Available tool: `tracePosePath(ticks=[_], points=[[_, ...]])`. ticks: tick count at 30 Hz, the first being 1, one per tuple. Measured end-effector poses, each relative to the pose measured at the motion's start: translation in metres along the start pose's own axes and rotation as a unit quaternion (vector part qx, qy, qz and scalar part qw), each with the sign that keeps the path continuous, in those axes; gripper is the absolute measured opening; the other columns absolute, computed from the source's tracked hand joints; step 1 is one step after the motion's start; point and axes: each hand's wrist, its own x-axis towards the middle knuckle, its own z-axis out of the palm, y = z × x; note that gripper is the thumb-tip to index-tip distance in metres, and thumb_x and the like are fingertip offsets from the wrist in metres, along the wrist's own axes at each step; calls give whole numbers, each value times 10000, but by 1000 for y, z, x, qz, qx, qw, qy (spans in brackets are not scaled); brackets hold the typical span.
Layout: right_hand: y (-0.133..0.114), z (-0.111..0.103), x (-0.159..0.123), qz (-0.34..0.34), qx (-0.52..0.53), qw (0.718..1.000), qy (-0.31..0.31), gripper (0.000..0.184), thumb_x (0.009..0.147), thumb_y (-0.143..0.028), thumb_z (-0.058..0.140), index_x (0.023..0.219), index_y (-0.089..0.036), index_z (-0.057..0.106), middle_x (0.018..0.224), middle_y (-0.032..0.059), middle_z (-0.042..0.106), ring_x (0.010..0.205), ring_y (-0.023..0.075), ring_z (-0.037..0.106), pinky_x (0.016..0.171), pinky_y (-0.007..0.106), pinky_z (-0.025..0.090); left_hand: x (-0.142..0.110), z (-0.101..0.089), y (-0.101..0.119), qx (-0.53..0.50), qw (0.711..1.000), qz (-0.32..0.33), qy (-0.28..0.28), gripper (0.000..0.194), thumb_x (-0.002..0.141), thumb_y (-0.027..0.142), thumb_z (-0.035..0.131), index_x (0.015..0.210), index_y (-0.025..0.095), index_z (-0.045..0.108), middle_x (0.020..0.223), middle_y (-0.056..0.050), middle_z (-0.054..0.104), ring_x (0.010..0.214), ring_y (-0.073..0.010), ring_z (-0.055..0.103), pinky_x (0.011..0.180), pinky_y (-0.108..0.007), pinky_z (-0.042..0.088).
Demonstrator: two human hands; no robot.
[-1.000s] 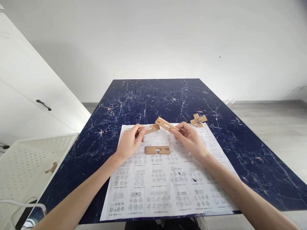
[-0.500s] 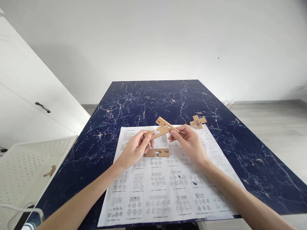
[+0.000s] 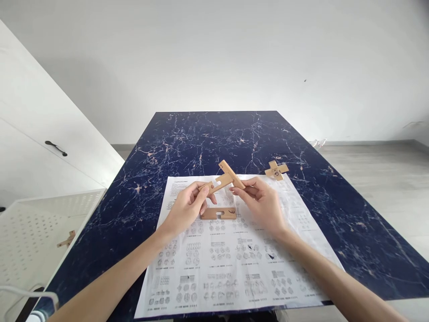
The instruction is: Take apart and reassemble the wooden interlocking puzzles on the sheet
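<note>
My left hand (image 3: 191,201) pinches the left end of a notched wooden puzzle piece (image 3: 221,183), held above the paper sheet. My right hand (image 3: 259,200) grips the lower end of a second wooden puzzle piece (image 3: 229,170), marked near its upper end. The two pieces meet crosswise, the second slanting over the right end of the first; whether they interlock I cannot tell. Just below, a third wooden piece (image 3: 226,214) with a notch and a black mark lies flat on the instruction sheet (image 3: 234,268). My left fingertips are close to its left end.
A wooden cross (image 3: 276,170) of joined pieces sits at the sheet's far right corner. The dark blue marbled table (image 3: 214,138) extends beyond. On the left stand a white perforated basket (image 3: 27,232) holding a small wooden piece (image 3: 67,240), and a white cabinet (image 3: 40,116).
The piece in my right hand has turned steeper and now crosses the right end of the left hand's piece. Both hands stay nearly in place; the view has shifted slightly.
</note>
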Motion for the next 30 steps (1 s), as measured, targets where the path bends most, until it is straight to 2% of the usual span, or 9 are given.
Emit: tracePosePath(ticks=[5, 9, 16, 30], points=[[0, 1, -4, -75, -74, 994, 15, 162, 969, -396, 784, 1012, -249, 730, 1058, 68, 845, 992, 311, 831, 868, 471, 679, -1, 0, -1, -11, 1000, -11, -2, 401, 1073, 568, 566, 1142, 182, 647, 926, -48, 736, 545, -89, 451, 522, -259, 349], [0, 0, -5, -118, -105, 987, 14, 117, 1016, -364, 721, 1040, -253, 751, 1052, 63, 825, 971, 287, 819, 890, 477, 680, -1, 0, -1, -8, 1000, -11, -6, 407, 1069, 578, 570, 1140, 184, 638, 947, -54, 745, 554, -93, 452, 531, -260, 350], [-1, -1, -8, -144, -142, 979, 8, 78, 1040, -288, 677, 1061, -262, 747, 1040, 59, 799, 968, 263, 790, 896, 464, 670, -1, -2, -1, -1, 1000, -7, -14, 393, 1073, 575, 558, 1126, 194, 638, 968, -61, 755, 556, -103, 445, 527, -266, 344], [0, 0, -13, -164, -222, 961, 30, 116, 1057, -355, 657, 1021, -261, 716, 998, 68, 820, 897, 273, 816, 722, 392, 640, 0, 0, -5, -6, 1000, -4, -2, 380, 1071, 558, 569, 1094, 184, 629, 917, -63, 747, 574, -109, 460, 541, -260, 372]])
